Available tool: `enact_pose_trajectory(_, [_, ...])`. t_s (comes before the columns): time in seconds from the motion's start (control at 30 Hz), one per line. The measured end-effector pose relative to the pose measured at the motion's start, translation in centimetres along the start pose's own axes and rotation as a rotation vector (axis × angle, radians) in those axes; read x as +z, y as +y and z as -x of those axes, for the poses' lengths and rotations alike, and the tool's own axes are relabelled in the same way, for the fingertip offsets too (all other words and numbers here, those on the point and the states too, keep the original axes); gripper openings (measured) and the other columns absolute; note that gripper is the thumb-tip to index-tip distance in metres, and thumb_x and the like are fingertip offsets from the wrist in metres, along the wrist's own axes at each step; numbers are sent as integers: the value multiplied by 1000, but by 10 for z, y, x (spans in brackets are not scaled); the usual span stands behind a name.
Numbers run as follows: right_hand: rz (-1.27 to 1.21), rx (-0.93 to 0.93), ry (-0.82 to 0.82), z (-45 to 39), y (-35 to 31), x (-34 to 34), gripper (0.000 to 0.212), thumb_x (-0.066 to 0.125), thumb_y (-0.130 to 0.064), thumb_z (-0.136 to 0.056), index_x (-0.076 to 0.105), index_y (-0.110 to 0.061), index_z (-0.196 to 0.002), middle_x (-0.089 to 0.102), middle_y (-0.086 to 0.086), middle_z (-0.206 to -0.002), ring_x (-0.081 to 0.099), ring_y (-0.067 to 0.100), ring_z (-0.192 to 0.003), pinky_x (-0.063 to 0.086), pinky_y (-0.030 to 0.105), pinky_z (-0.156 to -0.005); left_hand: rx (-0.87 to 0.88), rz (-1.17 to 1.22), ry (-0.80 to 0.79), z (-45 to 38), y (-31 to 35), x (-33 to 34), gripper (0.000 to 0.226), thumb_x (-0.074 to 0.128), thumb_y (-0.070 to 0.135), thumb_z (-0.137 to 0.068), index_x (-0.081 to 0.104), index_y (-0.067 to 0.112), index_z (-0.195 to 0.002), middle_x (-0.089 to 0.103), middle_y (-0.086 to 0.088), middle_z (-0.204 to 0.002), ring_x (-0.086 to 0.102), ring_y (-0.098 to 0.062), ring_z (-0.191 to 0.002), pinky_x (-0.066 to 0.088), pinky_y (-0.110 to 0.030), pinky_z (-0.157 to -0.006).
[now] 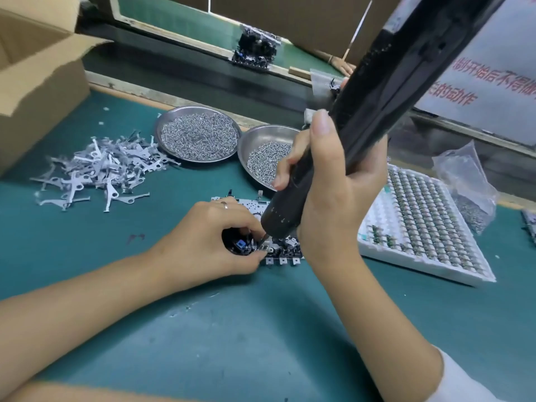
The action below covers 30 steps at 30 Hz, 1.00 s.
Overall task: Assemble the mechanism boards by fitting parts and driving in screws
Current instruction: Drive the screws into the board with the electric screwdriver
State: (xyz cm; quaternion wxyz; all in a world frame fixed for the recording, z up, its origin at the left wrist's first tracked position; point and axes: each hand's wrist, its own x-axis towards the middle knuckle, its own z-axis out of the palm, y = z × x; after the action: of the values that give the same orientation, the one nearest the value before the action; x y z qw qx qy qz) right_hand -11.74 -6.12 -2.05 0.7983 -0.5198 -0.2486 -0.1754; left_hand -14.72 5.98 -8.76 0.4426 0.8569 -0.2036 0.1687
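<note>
Shiny metal dishes [174, 116]; matt green mat [261, 329]; brown cardboard box [37, 82].

Factory assembly line for sure: green-matted desk [87, 256], steel dishes of screws [200, 136], stamped metal parts pile [95, 169], conveyor belt [185, 21] at the far side.

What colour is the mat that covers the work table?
The mat is dark teal green, plain, without pattern. It shows best in the head view.

Green-matted workbench [87, 256] beside a conveyor belt [185, 27]; cardboard box [37, 82] left.
</note>
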Motion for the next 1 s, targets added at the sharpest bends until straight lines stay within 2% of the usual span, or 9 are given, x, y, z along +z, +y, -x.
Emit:
enact_pose_trajectory(0.43, [15, 31, 8, 0, 0, 1, 14, 54, -8, -87, 40, -7, -90, 48, -1, -53, 42, 19, -35, 37, 22, -40, 4, 1, -15, 0, -2, 1, 48, 84, 4, -64, 52, 39, -72, 51, 23, -62, 48, 3, -64, 36, -9, -68])
enact_pose_trajectory(0.53, [9, 23, 11, 0, 1, 0, 14, 54, -7, -87, 40, -7, -91, 48, 0, -52, 42, 19, -35, 37, 22, -40, 2, -3, -14, 0, -2, 1, 49, 84, 4, -64, 52, 40, -72, 52, 21, -62, 48, 1, -63, 37, -12, -68])
enact_pose_trajectory(0.77, [17, 15, -1, 2, 2, -1, 16, 55, -6, -87, 39, -9, -88, 47, 1, -53, 42, 21, -35, 37, 23, -41, 10, -13, -2, 1, -2, 1, 58, 85, 3, -63, 48, 47, -71, 50, 24, -60, 49, 3, -64, 36, -8, -67])
enact_pose_trajectory(0.83, [-2, -3, 2, 0, -2, -3, 19, 59, -8, -87, 40, -8, -88, 47, 3, -53, 43, 21, -36, 38, 24, -42, -6, -14, -5, 2, -3, 2, 45, 85, 4, -63, 60, 40, -73, 59, 19, -67, 53, -2, -66, 41, -13, -69])
enact_pose_trajectory(0.9, [0, -39, 30, -5, -6, -6, 19, 60, -14, -84, 42, -9, -87, 47, 2, -53, 45, 19, -35, 39, 24, -41, -29, -3, -17, 3, -3, 1, 27, 85, 3, -63, 72, 23, -76, 68, 10, -73, 58, -9, -70, 46, -18, -72])
enact_pose_trajectory(1.0, [23, -50, 65, -9, -5, -11, 18, 60, -13, -85, 43, -10, -88, 45, 7, -56, 45, 17, -35, 39, 22, -41, -37, -6, -29, 3, -2, 1, 22, 84, 6, -64, 76, 14, -82, 69, 6, -75, 58, -11, -71, 47, -19, -73])
